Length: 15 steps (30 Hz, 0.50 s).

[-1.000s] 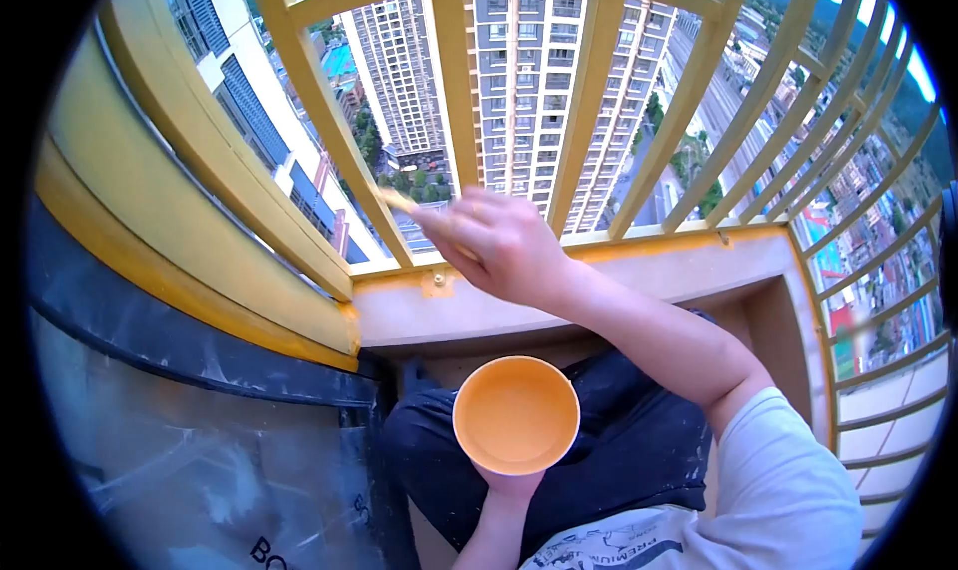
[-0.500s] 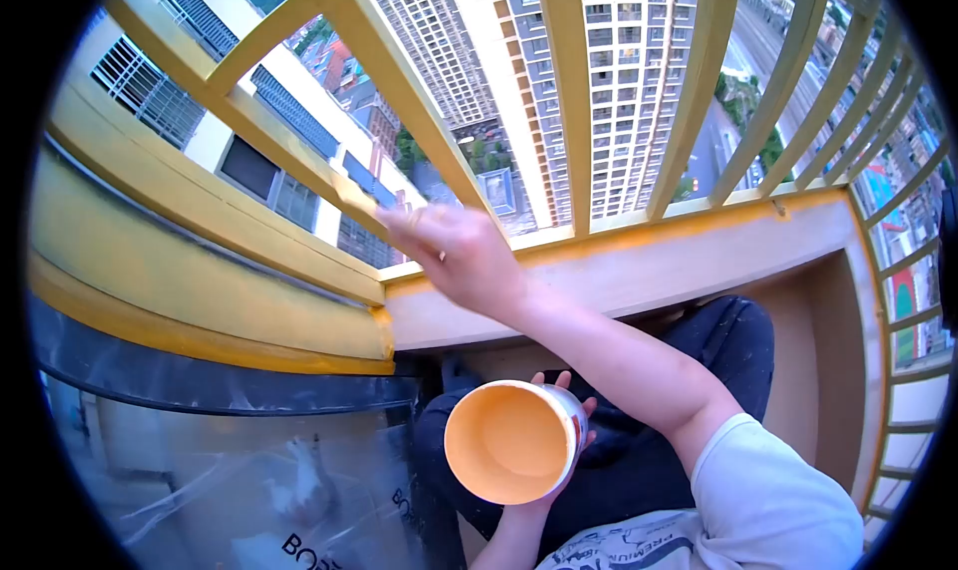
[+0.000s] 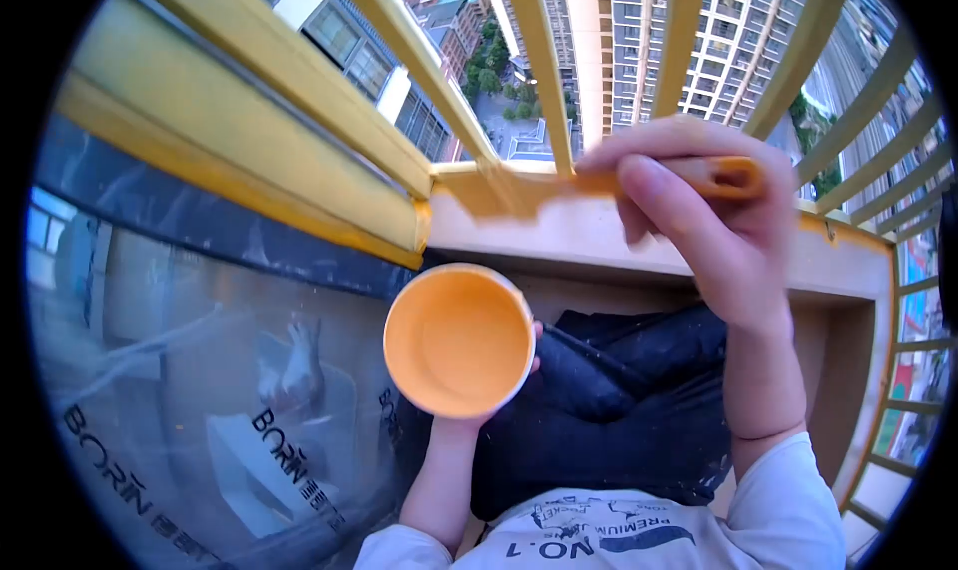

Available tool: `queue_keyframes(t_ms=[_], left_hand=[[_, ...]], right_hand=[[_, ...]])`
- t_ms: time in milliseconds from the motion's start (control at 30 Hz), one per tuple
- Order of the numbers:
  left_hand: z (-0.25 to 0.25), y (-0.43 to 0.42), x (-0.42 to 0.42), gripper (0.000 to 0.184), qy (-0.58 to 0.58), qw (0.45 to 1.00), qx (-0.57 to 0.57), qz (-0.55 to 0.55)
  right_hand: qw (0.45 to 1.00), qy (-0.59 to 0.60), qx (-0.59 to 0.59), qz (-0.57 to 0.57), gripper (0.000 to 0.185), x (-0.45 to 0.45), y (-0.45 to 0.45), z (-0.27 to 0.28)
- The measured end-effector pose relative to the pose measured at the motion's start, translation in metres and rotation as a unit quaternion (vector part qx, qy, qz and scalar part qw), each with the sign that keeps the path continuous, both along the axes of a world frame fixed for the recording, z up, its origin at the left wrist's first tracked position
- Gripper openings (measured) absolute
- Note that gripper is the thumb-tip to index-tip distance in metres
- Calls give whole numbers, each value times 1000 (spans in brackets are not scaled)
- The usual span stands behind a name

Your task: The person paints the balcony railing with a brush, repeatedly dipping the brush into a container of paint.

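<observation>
My right hand [image 3: 723, 226] is closed around the orange handle of a paintbrush [image 3: 511, 195]. The brush lies nearly level, its bristle end pointing left and blurred by motion, near the foot of the yellow railing bars [image 3: 554, 101]. Whether the bristles touch the railing, I cannot tell. Below it, my left hand [image 3: 537, 348] holds a white-rimmed paint bucket [image 3: 459, 340] from underneath and from its right side. Orange-yellow colour coats the bucket's inside. The bucket hides most of that hand; a few fingertips show at its right edge.
A white ledge [image 3: 639, 233] runs under the railing, with an orange-yellow upper edge. On the left, a yellow beam [image 3: 239, 121] stands above clear printed plastic sheeting [image 3: 170, 370]. My folded legs [image 3: 609, 410] rest in the corner. Tall buildings [image 3: 738, 41] and streets show far below, beyond the bars.
My right hand has moved from the left beam rightward, and the brush now shows plainly. The view has shifted. The bucket appears further left and higher in view, still in my left hand.
</observation>
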State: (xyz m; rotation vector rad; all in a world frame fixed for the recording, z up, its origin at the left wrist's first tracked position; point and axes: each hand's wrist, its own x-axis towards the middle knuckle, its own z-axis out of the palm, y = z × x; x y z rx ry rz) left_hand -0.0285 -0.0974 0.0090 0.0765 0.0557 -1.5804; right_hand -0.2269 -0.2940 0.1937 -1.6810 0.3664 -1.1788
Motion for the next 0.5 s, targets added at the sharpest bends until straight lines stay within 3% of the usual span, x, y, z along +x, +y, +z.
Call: queue_keyframes(t_ms=[100,167,200,300,433,467,500], left_hand=[[-2,6,-5,73,-183,974,80,106],[10,2,-7,68,-225,965,69,120],[18,1,-9,67,-195,973,62,103],[18,1,-9,70,-158,982,65,77],[11,10,-5,70,-112,991,41,54],[13,9,-5,67,-111,993,11,46],[14,8,-5,67,-114,993,8,41]], right_hand=[[983,76,-162,33,10,7,23,20],[943,162,-288,30,5,31,32,27],[917,268,-291,56,9,40,37,30],[838,348,-417,49,11,65,39,14],[847,317,-423,-60,12,56,44,46],[846,318,-423,-63,12,56,46,46],[846,340,-411,4,12,57,48,44]])
